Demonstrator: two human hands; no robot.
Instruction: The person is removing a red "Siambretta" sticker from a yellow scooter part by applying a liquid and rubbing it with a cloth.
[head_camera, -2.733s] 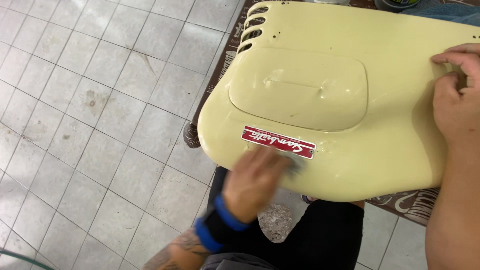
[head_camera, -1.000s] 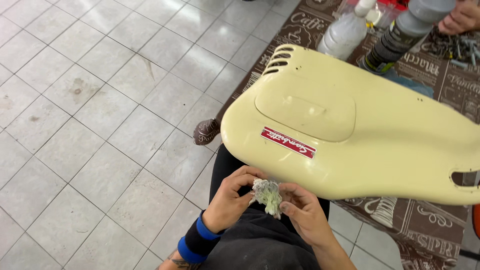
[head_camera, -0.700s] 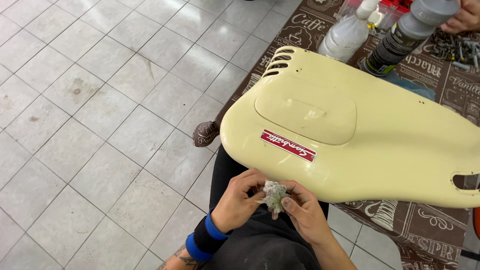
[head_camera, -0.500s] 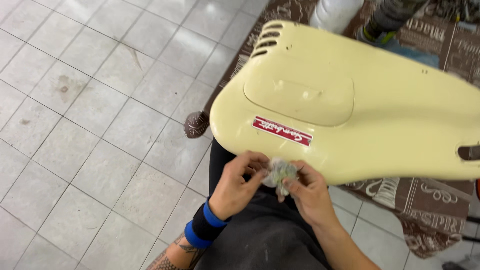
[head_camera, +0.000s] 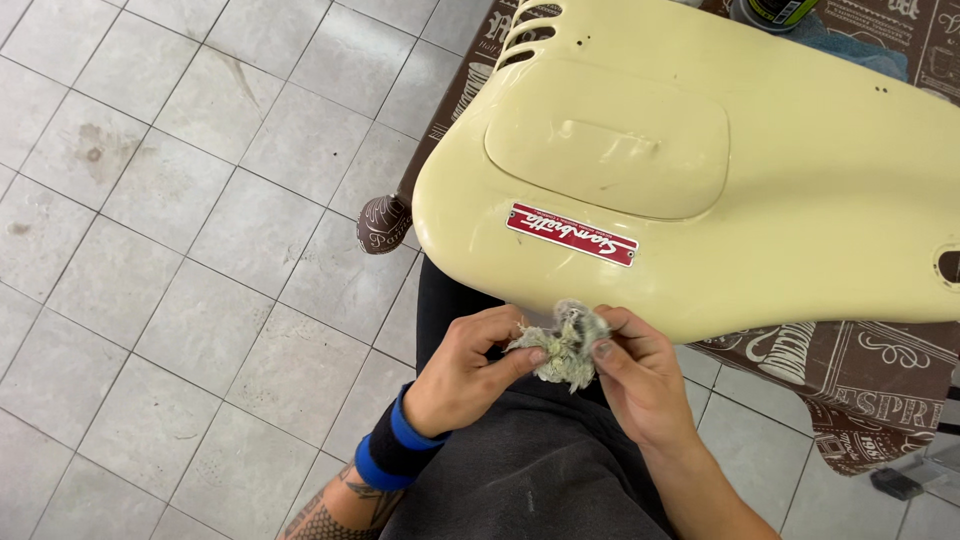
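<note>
A wad of polishing wool (head_camera: 566, 347) is pinched between the left hand (head_camera: 470, 368) and right hand (head_camera: 638, 378), just below the cream scooter side panel (head_camera: 760, 190).

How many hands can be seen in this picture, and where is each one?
2. The left hand and the right hand meet below the cream panel, both pinching one wad of fibres. No other hand shows.

— What's under my work here?
— A table (head_camera: 850, 390) in a brown patterned cloth (head_camera: 880, 360); the cream scooter panel (head_camera: 760, 140) lies on it, its edge overhanging my lap
— And below?
— Grey tiled floor (head_camera: 180, 250)
</note>
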